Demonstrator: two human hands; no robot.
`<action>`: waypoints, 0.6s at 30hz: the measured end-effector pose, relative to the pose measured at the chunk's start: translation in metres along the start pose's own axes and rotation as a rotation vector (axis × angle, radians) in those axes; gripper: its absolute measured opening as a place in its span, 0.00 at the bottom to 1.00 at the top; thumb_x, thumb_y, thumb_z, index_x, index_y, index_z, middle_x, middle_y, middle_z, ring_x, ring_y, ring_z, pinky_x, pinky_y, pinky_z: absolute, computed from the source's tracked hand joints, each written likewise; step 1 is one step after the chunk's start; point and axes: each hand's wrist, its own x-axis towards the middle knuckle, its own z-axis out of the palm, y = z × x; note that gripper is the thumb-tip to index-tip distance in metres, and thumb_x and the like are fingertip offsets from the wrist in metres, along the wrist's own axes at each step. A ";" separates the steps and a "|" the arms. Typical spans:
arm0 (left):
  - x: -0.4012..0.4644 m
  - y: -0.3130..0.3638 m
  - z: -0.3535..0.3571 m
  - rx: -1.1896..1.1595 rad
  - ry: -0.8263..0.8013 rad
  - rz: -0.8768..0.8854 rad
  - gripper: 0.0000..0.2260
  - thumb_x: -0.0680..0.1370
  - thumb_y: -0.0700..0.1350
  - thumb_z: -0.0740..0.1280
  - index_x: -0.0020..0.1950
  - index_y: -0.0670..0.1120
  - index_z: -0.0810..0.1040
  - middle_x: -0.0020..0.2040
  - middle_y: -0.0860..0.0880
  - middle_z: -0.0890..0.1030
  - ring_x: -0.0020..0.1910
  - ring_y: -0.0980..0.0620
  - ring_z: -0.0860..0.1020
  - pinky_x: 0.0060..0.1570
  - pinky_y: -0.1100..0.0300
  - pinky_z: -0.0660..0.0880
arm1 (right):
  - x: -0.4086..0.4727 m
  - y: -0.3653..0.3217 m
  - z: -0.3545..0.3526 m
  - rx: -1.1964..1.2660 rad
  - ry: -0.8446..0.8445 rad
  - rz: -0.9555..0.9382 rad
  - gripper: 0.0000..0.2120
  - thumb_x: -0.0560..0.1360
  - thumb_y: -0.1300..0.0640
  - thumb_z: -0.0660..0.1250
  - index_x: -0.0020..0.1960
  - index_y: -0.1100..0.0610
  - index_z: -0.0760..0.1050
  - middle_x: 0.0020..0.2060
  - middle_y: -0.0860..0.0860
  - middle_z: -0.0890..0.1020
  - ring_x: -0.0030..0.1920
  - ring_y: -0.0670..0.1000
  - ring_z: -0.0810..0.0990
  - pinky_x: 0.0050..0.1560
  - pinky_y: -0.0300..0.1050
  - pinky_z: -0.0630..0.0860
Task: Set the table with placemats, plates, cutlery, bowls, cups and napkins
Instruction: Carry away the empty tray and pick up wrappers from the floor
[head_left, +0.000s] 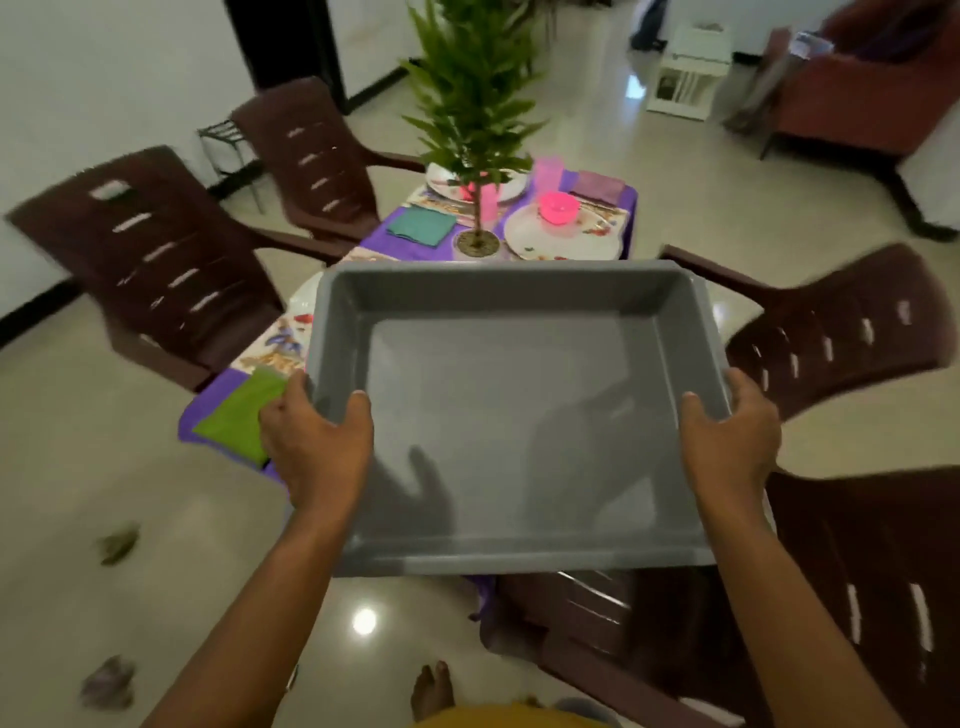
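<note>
I hold an empty grey plastic tub (514, 291) in the air over the near half of the table. My left hand (314, 441) grips its left rim and my right hand (730, 431) grips its right rim, thumbs inside. Beyond the tub, the purple-clothed table (631, 205) carries a white plate (561, 239) with a pink bowl (558, 208), another white plate (514, 187), a pink cup (548, 174), a teal napkin (421, 226) and a purple napkin (597, 187). A green napkin (241, 415) and a patterned placemat (278, 348) lie at the table's left. The tub hides the near settings.
A potted green plant (475, 104) stands mid-table. Dark brown plastic chairs ring the table: two at the left (150, 260), (311, 150), two at the right (841, 332), (857, 597). A red armchair (862, 88) and white stand (685, 73) sit far back. Scraps (119, 543) lie on the tiled floor.
</note>
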 end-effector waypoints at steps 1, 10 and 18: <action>-0.004 -0.004 -0.009 0.003 0.037 -0.020 0.33 0.71 0.61 0.66 0.71 0.44 0.76 0.62 0.39 0.79 0.64 0.36 0.74 0.66 0.39 0.73 | -0.001 -0.006 0.004 0.015 -0.030 -0.021 0.27 0.77 0.51 0.69 0.75 0.51 0.71 0.66 0.57 0.76 0.65 0.61 0.75 0.63 0.65 0.77; -0.099 -0.041 -0.093 0.005 0.400 -0.264 0.28 0.77 0.54 0.71 0.75 0.47 0.72 0.69 0.39 0.72 0.67 0.36 0.72 0.67 0.36 0.74 | -0.035 -0.035 0.025 0.240 -0.408 -0.254 0.24 0.78 0.49 0.68 0.73 0.43 0.70 0.66 0.49 0.73 0.62 0.55 0.78 0.54 0.61 0.84; -0.224 -0.096 -0.168 0.037 0.724 -0.485 0.30 0.72 0.63 0.68 0.69 0.48 0.74 0.65 0.44 0.75 0.61 0.40 0.78 0.57 0.40 0.82 | -0.109 -0.056 0.028 0.262 -0.728 -0.493 0.20 0.76 0.55 0.69 0.68 0.54 0.78 0.59 0.49 0.81 0.60 0.53 0.79 0.59 0.47 0.76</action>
